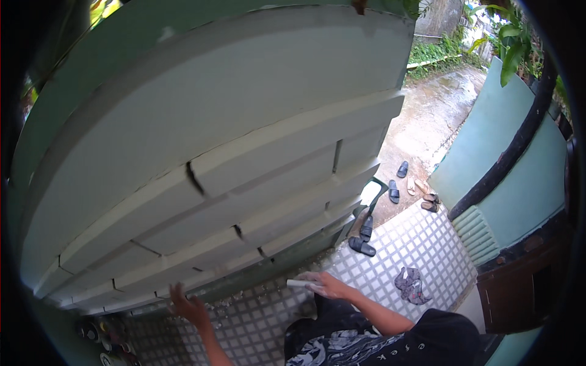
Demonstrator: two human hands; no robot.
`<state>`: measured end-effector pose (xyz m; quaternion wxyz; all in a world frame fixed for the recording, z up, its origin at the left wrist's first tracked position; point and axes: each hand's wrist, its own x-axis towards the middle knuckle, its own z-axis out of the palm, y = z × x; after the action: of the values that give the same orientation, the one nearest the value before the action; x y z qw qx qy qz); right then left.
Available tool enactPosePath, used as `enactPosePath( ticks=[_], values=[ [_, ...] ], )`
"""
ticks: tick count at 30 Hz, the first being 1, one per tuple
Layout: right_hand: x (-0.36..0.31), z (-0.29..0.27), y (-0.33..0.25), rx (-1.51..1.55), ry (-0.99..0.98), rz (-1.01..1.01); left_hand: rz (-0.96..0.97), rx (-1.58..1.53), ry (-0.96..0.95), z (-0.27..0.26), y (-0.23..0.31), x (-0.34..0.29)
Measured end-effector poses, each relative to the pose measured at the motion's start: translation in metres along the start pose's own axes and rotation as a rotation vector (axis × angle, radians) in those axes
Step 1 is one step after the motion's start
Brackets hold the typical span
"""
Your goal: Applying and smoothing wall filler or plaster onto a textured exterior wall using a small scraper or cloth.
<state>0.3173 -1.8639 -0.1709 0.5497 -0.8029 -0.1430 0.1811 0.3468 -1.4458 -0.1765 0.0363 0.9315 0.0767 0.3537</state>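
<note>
My right hand [329,285], dusted with white powder, is closed round a small white bar-shaped piece [298,283] whose exact kind I cannot make out. It is held low, apart from the wall. Further left, my left hand [189,307] is raised near the wall's lower edge, fingers apart and slightly blurred, holding nothing. The white wall [244,91] fills much of the view, with raised block-like bands and dark gaps between several of them. White crumbs [226,303] lie scattered along its foot.
Grey-and-white tiles [384,250] cover the floor. A crumpled patterned cloth [412,285] lies to my right. Several sandals [362,246] are by the doorway, and a dark wooden cabinet [522,293] stands at the right. Cans or tubs [107,338] sit at the lower left.
</note>
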Motion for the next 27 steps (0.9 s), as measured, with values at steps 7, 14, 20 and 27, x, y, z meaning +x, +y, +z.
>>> enactPosePath(
  ticks=[7, 14, 20, 27],
  values=[
    [-0.033, -0.127, 0.021, -0.026, 0.354, -0.093, -0.127, -0.526, -0.125, 0.002, 0.192, -0.151],
    [-0.047, -0.305, -0.072, -0.165, 0.737, -0.287, 0.006, -0.560, 0.047, 0.009, 0.256, -0.044],
    [-0.032, -0.409, -0.109, -0.556, 1.241, -0.696, 0.172, -0.291, 0.473, -0.045, 0.316, 0.132],
    [0.013, -0.437, -0.112, -0.626, 1.105, -0.691, 0.266, -0.189, 0.354, -0.057, 0.308, 0.200]
  ],
)
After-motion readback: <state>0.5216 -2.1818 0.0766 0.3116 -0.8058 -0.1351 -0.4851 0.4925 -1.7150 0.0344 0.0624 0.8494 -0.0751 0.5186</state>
